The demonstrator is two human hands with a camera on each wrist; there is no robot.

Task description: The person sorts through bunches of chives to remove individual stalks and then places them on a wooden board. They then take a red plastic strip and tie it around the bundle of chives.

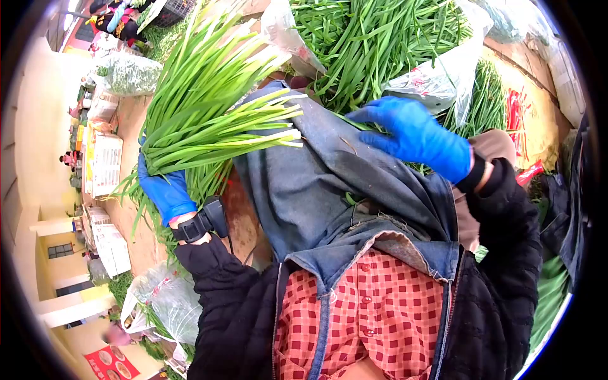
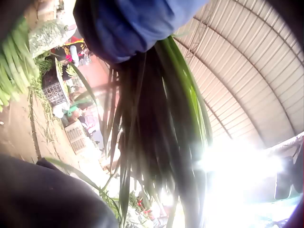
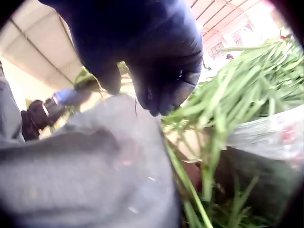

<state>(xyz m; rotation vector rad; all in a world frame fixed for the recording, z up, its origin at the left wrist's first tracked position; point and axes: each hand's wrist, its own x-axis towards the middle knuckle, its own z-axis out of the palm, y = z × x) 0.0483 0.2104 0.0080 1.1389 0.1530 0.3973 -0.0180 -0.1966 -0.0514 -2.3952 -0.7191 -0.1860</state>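
Observation:
My blue-gloved left hand (image 1: 163,189) grips a thick bunch of garlic chives (image 1: 215,136), long flat green leaves with pale cut ends pointing right. In the left wrist view, the leaves (image 2: 161,137) hang below the gloved left hand (image 2: 142,23). My right hand (image 1: 415,134), also in a blue glove, hovers over the denim apron (image 1: 335,145) on my lap, fingers loosely bent. The right wrist view has the thumb and fingers of the right hand (image 3: 147,57) apart, with a thin dark strand beneath. A green blade lies at its fingertips in the head view.
Beyond my knees, an open plastic bag (image 1: 437,82) holds a large heap of chives (image 1: 373,44). More chives (image 1: 484,101) lie to its right, near red ties (image 1: 516,120). A tied clear bag (image 1: 166,297) stands at lower left, with white crates (image 1: 107,164) farther off.

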